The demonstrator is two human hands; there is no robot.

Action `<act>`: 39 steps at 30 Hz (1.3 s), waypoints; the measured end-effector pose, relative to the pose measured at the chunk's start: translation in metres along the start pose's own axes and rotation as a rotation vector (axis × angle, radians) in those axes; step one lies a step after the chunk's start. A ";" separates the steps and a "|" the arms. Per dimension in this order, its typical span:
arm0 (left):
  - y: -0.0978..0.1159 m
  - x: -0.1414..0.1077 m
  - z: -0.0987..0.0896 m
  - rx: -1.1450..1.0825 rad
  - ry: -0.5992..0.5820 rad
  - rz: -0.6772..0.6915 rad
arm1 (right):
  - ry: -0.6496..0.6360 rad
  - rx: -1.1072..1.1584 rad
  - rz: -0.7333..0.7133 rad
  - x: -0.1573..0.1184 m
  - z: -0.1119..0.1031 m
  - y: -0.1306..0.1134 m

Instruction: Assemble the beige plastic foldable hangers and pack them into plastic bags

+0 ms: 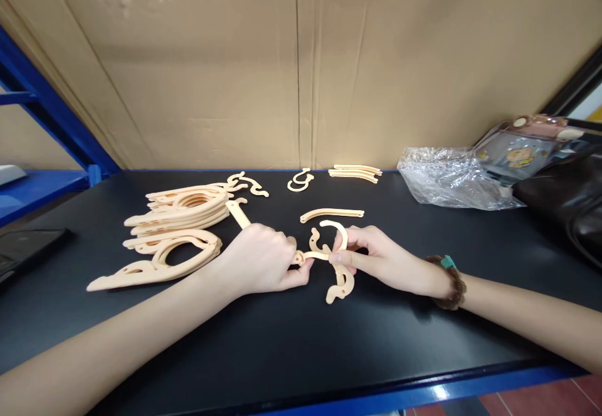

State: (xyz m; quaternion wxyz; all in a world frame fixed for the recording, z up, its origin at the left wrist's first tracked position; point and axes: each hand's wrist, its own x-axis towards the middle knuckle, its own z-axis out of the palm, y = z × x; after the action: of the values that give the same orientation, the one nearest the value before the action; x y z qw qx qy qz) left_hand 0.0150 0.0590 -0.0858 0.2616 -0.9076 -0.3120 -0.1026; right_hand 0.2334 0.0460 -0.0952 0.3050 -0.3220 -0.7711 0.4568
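My left hand (263, 256) is closed round a beige strip (239, 214), whose flat end sticks out above the knuckles and whose other end shows by the thumb. Pinched between the thumb and fingers of my right hand (371, 254) are curved beige hook pieces (342, 283), with one hook arching up and another hanging down. A thin bar runs between the two hands and joins the hook pieces. Just behind them, a single curved beige bar (332, 213) lies on the black table.
Stacked beige ring-shaped pieces (160, 268) lie at the left. Behind are small hooks (301, 181) and thin bars (355, 171). Clear plastic wrapping (442, 181) and a black bag (564, 184) are at the right, a dark phone-like object (31, 250) at far left.
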 end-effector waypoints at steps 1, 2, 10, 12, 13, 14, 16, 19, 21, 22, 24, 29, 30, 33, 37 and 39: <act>0.000 0.000 0.000 -0.006 -0.004 -0.005 | 0.002 -0.002 -0.006 0.000 0.000 0.000; 0.000 0.000 0.000 -0.015 -0.004 -0.004 | 0.002 0.001 -0.011 0.000 -0.001 0.000; 0.003 -0.001 -0.006 -0.121 0.057 -0.002 | 0.032 0.145 0.017 0.000 -0.005 0.002; 0.002 -0.001 -0.009 -0.196 0.088 -0.021 | 0.090 0.194 0.019 0.002 -0.007 0.003; 0.001 -0.001 -0.010 -0.239 0.106 -0.025 | 0.113 0.228 0.019 0.003 -0.008 0.003; 0.000 -0.001 -0.011 -0.284 0.118 -0.024 | 0.128 0.264 0.020 0.003 -0.009 0.004; -0.002 -0.001 -0.012 -0.352 0.119 -0.032 | 0.138 0.320 0.024 0.005 -0.010 0.005; -0.003 -0.002 -0.010 -0.381 0.131 -0.027 | 0.133 0.315 0.026 0.006 -0.012 0.007; -0.002 -0.003 -0.009 -0.384 0.155 -0.002 | 0.128 0.306 0.026 0.006 -0.012 0.007; -0.002 -0.003 -0.009 -0.391 0.152 0.014 | 0.126 0.307 0.026 0.006 -0.012 0.007; -0.001 -0.003 -0.011 -0.408 0.111 0.034 | 0.124 0.306 0.032 0.006 -0.011 0.007; -0.001 0.000 -0.015 -0.410 0.067 0.030 | 0.116 0.280 0.074 0.006 -0.011 0.007; -0.002 0.000 -0.014 -0.404 0.078 0.030 | 0.110 0.278 0.077 0.006 -0.011 0.007; -0.002 0.000 -0.012 -0.345 0.113 0.032 | 0.103 0.268 0.075 0.006 -0.012 0.008; -0.002 -0.001 -0.010 -0.334 0.160 -0.004 | 0.096 0.256 0.085 0.005 -0.012 0.009; -0.001 -0.002 -0.010 -0.364 0.183 -0.020 | 0.081 0.243 0.087 0.005 -0.012 0.008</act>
State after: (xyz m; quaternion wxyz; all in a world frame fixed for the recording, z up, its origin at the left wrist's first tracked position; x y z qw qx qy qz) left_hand 0.0125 0.0534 -0.0778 0.1191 -0.9237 -0.2724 -0.2418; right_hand 0.2410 0.0592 -0.0972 0.3526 -0.3342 -0.6823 0.5463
